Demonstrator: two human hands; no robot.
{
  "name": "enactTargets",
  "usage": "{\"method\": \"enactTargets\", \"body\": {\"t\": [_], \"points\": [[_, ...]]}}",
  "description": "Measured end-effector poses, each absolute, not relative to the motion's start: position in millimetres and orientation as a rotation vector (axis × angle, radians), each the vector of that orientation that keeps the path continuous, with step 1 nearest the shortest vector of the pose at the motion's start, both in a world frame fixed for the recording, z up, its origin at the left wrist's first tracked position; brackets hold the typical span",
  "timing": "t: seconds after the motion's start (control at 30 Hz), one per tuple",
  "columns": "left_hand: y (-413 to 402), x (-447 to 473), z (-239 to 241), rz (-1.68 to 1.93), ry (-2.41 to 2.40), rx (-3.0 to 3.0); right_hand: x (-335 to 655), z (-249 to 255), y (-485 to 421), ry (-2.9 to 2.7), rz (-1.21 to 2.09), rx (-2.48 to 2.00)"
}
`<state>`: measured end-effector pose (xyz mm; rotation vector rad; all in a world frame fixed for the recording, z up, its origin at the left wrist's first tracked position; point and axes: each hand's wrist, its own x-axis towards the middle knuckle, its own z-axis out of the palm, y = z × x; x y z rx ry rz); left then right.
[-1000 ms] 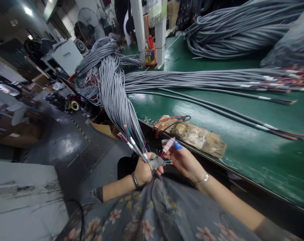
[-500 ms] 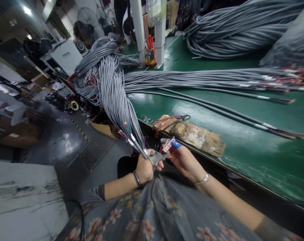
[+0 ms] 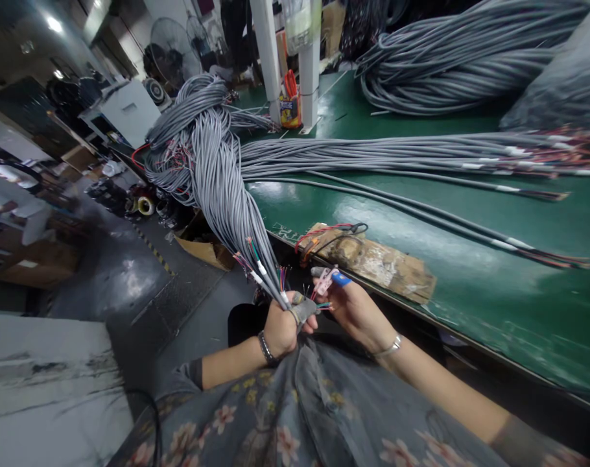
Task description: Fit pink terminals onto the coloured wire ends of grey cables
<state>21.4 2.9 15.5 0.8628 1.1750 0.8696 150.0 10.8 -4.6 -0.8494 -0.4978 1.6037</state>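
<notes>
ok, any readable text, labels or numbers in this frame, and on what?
Nothing legible.
Yellow box by the white post: print on a blue band, too blurred to read.
Green table edge: white scrawl, too small to read.
Grey cables in the left hand, coloured wires in the right hand: no print visible.

Cable-assembly factory; cable bundles [image 3: 217, 175], workbench [image 3: 470, 272]

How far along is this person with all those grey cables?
Seemingly done: grey cables laid flat on the green table, their far ends showing white sleeves and bared coloured wires. In hand: the left hand grips one grey cable end while the right hand pinches its thin coloured wires. Left, probably: the thick hanging bundle of grey cables and the big coil behind.
</notes>
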Motion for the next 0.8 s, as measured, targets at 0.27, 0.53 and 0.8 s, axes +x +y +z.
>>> {"method": "enactTargets", "body": {"t": [0.27, 0.53, 0.8], "points": [[-1, 14, 19, 0.863, 1.168, 0.848, 156, -4, 7, -0.413, 1.771, -0.791], [0, 10, 18, 0.828, 1.136, 0.865, 160, -7, 2, -0.501, 1.891, -0.796], [-1, 6, 6, 0.706, 1.093, 0.968, 166, -5, -6, -0.583, 1.977, -0.945]]}}
